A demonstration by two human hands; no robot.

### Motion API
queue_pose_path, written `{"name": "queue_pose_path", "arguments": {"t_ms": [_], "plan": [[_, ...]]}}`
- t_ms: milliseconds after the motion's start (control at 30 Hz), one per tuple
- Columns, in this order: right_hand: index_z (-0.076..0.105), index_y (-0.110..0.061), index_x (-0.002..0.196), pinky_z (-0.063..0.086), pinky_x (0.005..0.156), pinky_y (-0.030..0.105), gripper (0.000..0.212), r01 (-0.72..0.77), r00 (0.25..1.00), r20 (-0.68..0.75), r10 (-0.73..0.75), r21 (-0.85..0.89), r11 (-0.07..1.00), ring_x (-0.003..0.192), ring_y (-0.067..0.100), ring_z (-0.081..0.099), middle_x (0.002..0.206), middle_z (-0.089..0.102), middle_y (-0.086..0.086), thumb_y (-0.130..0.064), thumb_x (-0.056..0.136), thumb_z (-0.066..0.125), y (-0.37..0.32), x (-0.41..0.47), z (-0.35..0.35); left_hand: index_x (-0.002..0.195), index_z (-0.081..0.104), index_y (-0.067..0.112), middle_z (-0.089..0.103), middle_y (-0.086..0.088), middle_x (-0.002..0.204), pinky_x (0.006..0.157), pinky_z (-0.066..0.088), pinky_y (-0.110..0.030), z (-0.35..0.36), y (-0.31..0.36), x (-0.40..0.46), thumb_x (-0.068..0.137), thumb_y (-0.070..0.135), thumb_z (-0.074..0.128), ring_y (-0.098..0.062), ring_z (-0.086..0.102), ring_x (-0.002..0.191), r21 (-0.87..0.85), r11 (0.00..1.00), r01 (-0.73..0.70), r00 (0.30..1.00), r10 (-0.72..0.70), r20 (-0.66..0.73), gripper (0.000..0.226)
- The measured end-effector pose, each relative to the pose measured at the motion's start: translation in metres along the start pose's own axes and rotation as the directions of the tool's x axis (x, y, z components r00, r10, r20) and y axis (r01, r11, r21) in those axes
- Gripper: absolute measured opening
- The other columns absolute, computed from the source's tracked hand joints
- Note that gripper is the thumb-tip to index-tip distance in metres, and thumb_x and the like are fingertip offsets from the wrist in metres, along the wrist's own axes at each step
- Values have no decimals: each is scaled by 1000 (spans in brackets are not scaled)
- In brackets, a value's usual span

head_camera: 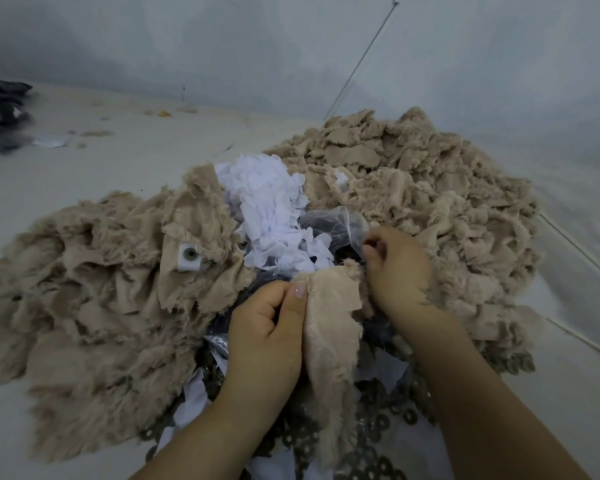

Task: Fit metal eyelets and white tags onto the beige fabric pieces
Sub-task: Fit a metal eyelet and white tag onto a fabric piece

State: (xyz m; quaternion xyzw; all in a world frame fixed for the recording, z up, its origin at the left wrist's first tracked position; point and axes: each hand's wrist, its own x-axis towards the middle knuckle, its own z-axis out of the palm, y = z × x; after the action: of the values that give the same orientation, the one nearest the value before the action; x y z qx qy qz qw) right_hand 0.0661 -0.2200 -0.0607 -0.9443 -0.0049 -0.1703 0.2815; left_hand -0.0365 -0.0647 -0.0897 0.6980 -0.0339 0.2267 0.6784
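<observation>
Now both hands work a beige fabric piece over loose eyelets, between two beige heaps.

Nearest, ring-shaped metal eyelets (pixel 371 441) lie scattered under the wrists. Above them the left hand (pixel 267 327) curls its fingers and presses its thumb on the beige fabric piece (pixel 329 327), pinching its upper edge; the cloth hangs down between the wrists. Just right, the right hand (pixel 395 268) has fingers bent at a clear plastic bag (pixel 333 220); whether it pinches anything I cannot tell. Beyond the fingertips sits a pile of white tags (pixel 271 206). Left of the hands, a finished piece (pixel 189 256) with tag and eyelet tops one heap (pixel 84 289); another heap (pixel 430 174) crowds the right hand. Bare pale surface (pixel 118 150) lies far left.
</observation>
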Motion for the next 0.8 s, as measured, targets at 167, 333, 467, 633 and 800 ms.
{"name": "queue_pose_path", "arguments": {"t_ms": [167, 333, 467, 633, 800], "plan": [[69, -29, 78, 48, 46, 19, 27, -170, 920, 388, 46, 291, 941, 49, 6, 63, 60, 69, -3, -15, 97, 56, 3, -44, -46, 69, 56, -2, 46, -18, 59, 46, 33, -31, 3, 4, -1, 97, 43, 49, -19, 37, 51, -14, 1000, -8, 1000, 8, 15, 54], [67, 3, 78, 45, 56, 30, 23, -117, 858, 500, -117, 413, 903, 52, 11, 51, 56, 59, -1, -10, 95, 60, 3, -72, -37, 69, 57, -1, 49, -15, 60, 47, 38, -30, 7, 7, -3, 91, 41, 49, -19, 40, 51, -33, 999, 3, 1000, -2, 29, 48], [71, -14, 95, 56, 66, 19, 31, -208, 877, 442, -190, 703, 680, 79, 8, 73, 87, 78, -3, 14, 88, 60, -5, -77, -35, 69, 58, 4, 51, -9, 61, 50, 40, -32, 5, 5, -4, 90, 43, 50, -15, 43, 53, -3, 1000, 16, 999, -16, 48, 45], [70, -12, 105, 56, 74, 17, 36, -216, 902, 385, -194, 793, 570, 94, 13, 74, 100, 78, -1, 16, 83, 64, 2, -78, -33, 67, 59, 12, 49, -3, 57, 47, 38, -21, 6, 5, -5, 85, 49, 54, -5, 43, 51, -17, 999, 42, 997, -41, 61, 42], [77, -11, 97, 58, 67, 23, 21, -100, 940, 278, -198, 779, 619, 82, 18, 75, 90, 78, 4, -15, 77, 72, -2, -86, -31, 65, 61, 25, 52, 12, 57, 50, 39, -17, 9, 5, -6, 84, 38, 64, 0, 45, 53, -7, 999, 51, 995, -50, 91, 23]]}}
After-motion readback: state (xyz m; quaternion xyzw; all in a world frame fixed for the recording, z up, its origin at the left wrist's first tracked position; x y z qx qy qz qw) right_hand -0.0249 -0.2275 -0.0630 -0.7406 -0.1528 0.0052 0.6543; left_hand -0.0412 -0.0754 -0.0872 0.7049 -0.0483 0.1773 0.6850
